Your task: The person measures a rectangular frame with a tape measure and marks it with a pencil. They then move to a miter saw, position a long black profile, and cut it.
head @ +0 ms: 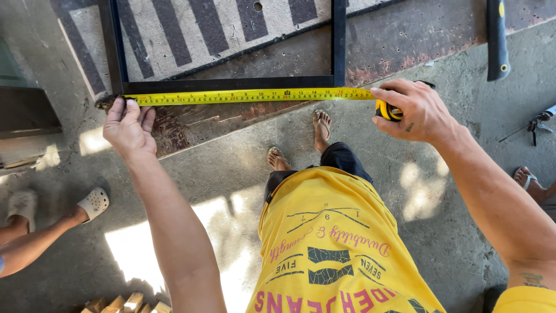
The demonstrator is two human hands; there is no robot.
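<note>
A yellow tape measure blade (249, 95) is stretched along the near bar of a black metal frame (231, 84) lying on a rusty steel table. My left hand (130, 124) presses the blade's end down at the frame's left corner. My right hand (418, 111) grips the yellow and black tape measure case (388, 110) to the right of the frame's right corner, thumb on the blade.
A black-handled tool (498, 40) lies on the table (405, 40) at upper right. Another person's foot in a white clog (92, 203) stands at left, another foot (526, 177) at right. Wood pieces (124, 303) lie on the concrete floor. My sandalled feet (321, 124) stand under the table edge.
</note>
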